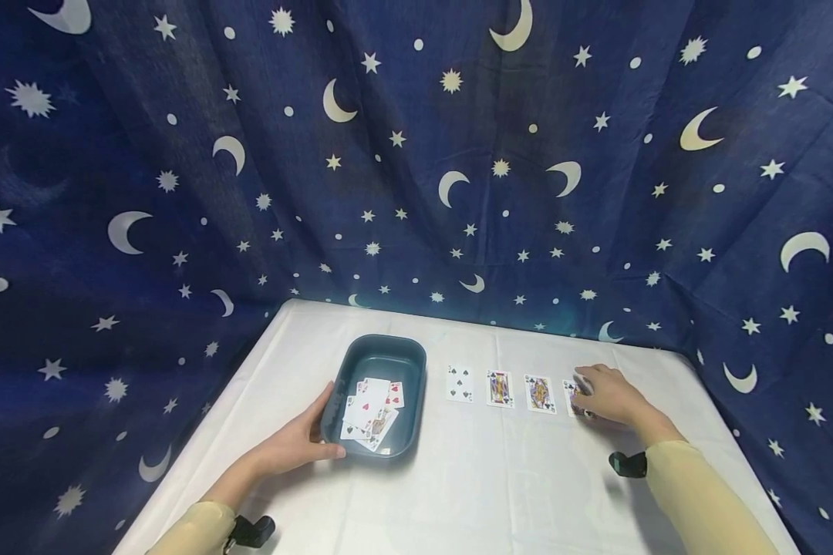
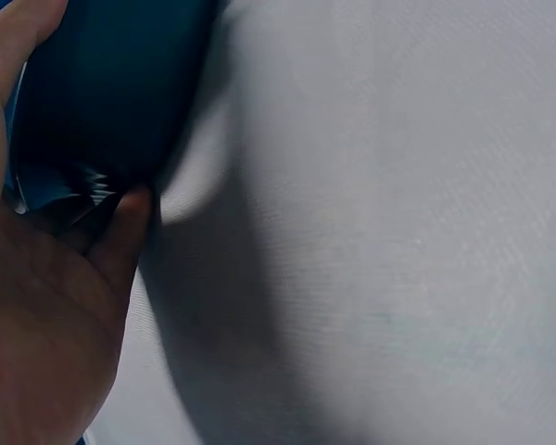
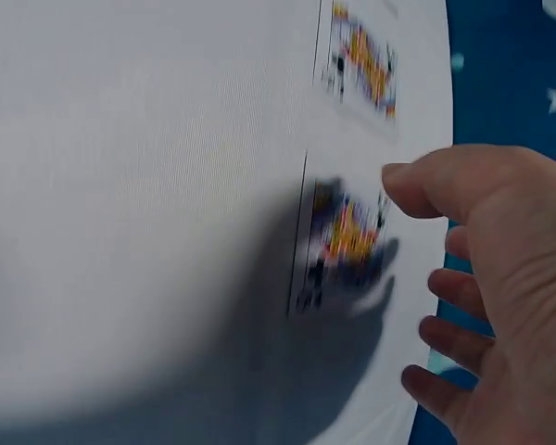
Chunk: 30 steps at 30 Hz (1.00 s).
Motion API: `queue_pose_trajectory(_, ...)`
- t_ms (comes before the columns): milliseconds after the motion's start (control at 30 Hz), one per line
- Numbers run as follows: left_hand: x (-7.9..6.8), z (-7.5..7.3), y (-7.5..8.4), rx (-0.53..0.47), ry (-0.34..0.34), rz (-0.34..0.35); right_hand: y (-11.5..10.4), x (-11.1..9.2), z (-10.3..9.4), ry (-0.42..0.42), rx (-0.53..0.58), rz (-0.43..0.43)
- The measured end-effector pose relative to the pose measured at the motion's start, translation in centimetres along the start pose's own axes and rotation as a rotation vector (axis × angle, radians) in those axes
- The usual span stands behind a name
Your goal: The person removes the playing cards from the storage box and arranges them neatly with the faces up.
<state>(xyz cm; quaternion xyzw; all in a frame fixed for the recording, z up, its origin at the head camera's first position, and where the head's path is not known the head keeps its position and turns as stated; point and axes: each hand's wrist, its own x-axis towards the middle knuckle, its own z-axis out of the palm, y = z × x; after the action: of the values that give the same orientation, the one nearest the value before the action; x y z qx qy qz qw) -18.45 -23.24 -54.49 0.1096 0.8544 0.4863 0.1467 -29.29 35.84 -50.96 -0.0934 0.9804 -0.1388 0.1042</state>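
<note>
My left hand (image 1: 288,443) holds the near left corner of a dark teal plastic tub (image 1: 421,401), thumb at the front and fingers along the left side. Inside the tub lies a loose pile of playing cards (image 1: 368,408), a heart card on top. To its right, a row of face-up cards lies on the table: a spade number card (image 1: 460,384), then a face card (image 1: 500,389) and another face card (image 1: 541,395). Over the row's right-end face card (image 3: 347,236), my right hand (image 1: 607,395) hovers with fingers apart, holding nothing; its shadow falls on that card.
A white cloth covers the table (image 1: 458,501). Behind and beside it hangs a dark blue curtain (image 1: 416,177) with moons and stars. A black wrist camera mount (image 1: 628,464) sticks out from the right wrist, another (image 1: 253,532) from the left.
</note>
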Motion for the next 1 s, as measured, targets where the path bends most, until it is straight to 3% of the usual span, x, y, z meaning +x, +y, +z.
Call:
queue_pose_trajectory(200, -0.2, -0.1, 0.3, -0.002, 0.001, 0.013, -3.4, 0.7, 0.5, 0.108, -0.032, -0.110)
queue_pose_trajectory(467, -0.3, 0.0, 0.5, -0.032, -0.004, 0.015, -10.1, 1.6, 1.9, 0.189, -0.046, -0.297)
queue_pose_trajectory(733, -0.2, 0.0, 0.5, -0.030, -0.009, 0.012, -16.6, 1.4, 3.2, 0.178, -0.007, -0.439)
queue_pose_trajectory(1000, -0.1, 0.1, 0.7, -0.007, -0.004, -0.005, -22.5, 1.6, 4.1, 0.140, 0.016, -0.499)
